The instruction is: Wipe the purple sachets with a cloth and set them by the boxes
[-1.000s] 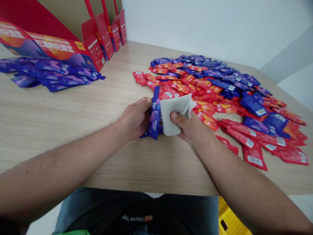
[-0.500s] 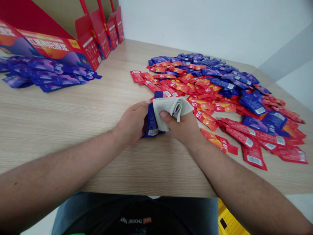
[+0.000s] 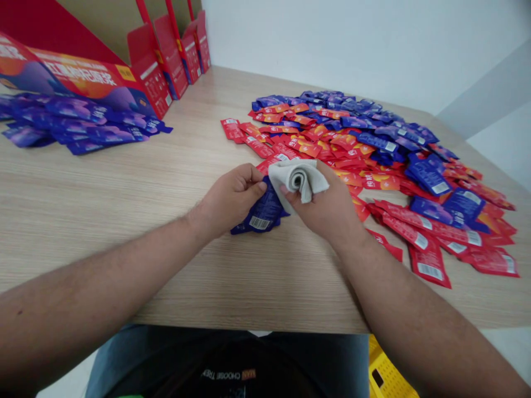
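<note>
Between my hands, low over the front part of the table, is a dark blue pouch (image 3: 265, 209) with a white barcode label facing up. My left hand (image 3: 232, 200) pinches its upper left edge between thumb and fingers. In my right hand (image 3: 327, 204) is a folded light grey cloth (image 3: 296, 176), rolled at its end and lying against the pouch's upper right part. The cloth hides that part of the pouch. More blue shows under the pouch's right side; whether it is a second pouch I cannot tell. Red pouches (image 3: 305, 146) lie just beyond the cloth.
A big heap of red and blue pouches (image 3: 385, 135) spreads over the right of the table (image 3: 182, 182). Several blue pouches (image 3: 78, 121) lie at the left before red display boxes (image 3: 103, 83). A yellow crate (image 3: 390, 373) stands below the table's front edge.
My left hand has shifted to a thumb-on-top pinch at the pouch's upper edge. My right hand and the cloth have moved slightly right, uncovering more of the pouch, which now lies more tilted.
</note>
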The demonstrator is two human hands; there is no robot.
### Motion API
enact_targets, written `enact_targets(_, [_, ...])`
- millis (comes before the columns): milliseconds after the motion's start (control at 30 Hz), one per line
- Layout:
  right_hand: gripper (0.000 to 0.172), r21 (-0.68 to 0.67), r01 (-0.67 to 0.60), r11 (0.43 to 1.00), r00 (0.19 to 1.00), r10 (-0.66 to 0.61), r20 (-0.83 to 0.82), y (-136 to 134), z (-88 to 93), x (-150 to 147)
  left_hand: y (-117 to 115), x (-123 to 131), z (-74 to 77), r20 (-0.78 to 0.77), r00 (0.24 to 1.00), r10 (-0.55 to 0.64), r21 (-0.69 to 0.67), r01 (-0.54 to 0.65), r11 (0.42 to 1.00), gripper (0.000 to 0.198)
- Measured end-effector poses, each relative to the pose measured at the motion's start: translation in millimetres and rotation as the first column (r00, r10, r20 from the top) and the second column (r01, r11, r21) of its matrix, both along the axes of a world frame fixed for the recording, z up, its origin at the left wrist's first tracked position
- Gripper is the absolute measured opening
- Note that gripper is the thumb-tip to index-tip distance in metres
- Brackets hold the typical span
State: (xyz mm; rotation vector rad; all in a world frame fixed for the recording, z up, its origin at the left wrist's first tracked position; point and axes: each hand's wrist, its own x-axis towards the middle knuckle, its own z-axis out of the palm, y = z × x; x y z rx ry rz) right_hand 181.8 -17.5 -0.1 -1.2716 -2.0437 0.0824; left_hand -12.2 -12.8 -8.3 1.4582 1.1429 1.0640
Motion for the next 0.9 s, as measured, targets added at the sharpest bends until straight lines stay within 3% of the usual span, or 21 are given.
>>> enact_targets(167, [0.021,-0.062,-0.109,0.992,0.992,0.112,0.051,-2,-2.0,-4,-3,4,-4.9,0.197,0.980,-0.021,-0.126,0.047,0.991,0.011])
enact_targets(267, [0.021,-0.042,-0.037,0.998,0.999,0.038,0.038,-4,-3.5,-5,-2,8,-5.6,0.320,0.947,0.032,-0.223,0.042,0.974,0.014])
enact_targets(433, [0.025,-0.097,-0.141,0.985,0.986,0.149,0.078,-6,-5.2,-7,-2,11,5.5,0.374,0.919,0.123,-0.332,0.009,0.943,0.019])
enact_targets(500, [0.023,-0.091,-0.104,0.990,0.990,0.112,0.081,-5,-6.0,-6,-2,11,9.8,0.386,0.908,0.162,-0.371,-0.008,0.929,0.017])
enact_targets(567, [0.019,-0.063,-0.041,0.997,0.997,0.044,0.061,-3,-6.3,-5,-1,9,11.2,0.374,0.911,0.175,-0.386,-0.019,0.922,0.015])
enact_targets(667, [0.021,-0.062,-0.074,0.995,0.995,0.078,0.060,-2,-5.5,-3,1,4,8.3,0.315,0.942,0.116,-0.316,-0.012,0.949,0.014])
enact_targets(900, [0.020,-0.032,-0.017,0.999,0.998,0.019,0.066,-1,-4.7,-2,3,-3,3.5,0.045,0.998,0.033,-0.168,-0.025,0.985,0.013])
